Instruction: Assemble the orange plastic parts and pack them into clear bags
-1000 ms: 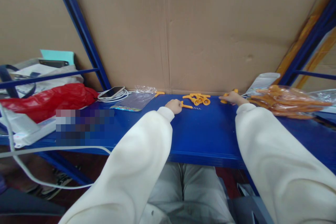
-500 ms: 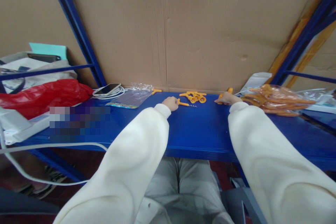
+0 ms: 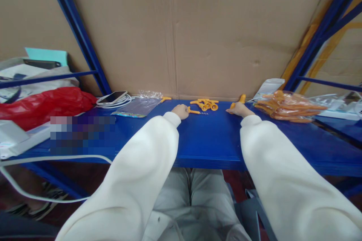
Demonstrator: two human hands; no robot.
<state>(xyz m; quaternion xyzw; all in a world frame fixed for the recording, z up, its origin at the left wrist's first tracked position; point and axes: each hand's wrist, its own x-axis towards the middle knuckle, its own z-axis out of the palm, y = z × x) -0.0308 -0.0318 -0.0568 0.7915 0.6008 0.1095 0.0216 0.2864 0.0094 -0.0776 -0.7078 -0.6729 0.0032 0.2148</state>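
Note:
My left hand [image 3: 180, 111] rests on the blue shelf [image 3: 209, 139], fingers curled around the end of an orange ribbed corkscrew piece [image 3: 195, 112] whose metal tip points right. My right hand [image 3: 238, 109] lies further right, closed on an orange plastic handle piece [image 3: 241, 99] that sticks up behind the fingers. Between the hands, close to the cardboard wall, lies a small heap of orange plastic parts [image 3: 205, 104]. Both arms wear white sleeves.
A clear bag of orange parts [image 3: 285, 110] and a white pouch [image 3: 268, 86] lie at the right. A phone on a coiled white cable [image 3: 113, 98], a clear packet [image 3: 140, 106], a lone orange piece [image 3: 165, 99] and a red bag [image 3: 45, 105] lie left. A cardboard wall [image 3: 198, 37] backs the shelf.
The view has drifted so everything sits slightly further left. My right hand has drawn a little leftward with its orange piece. The left hand keeps its hold on the corkscrew piece.

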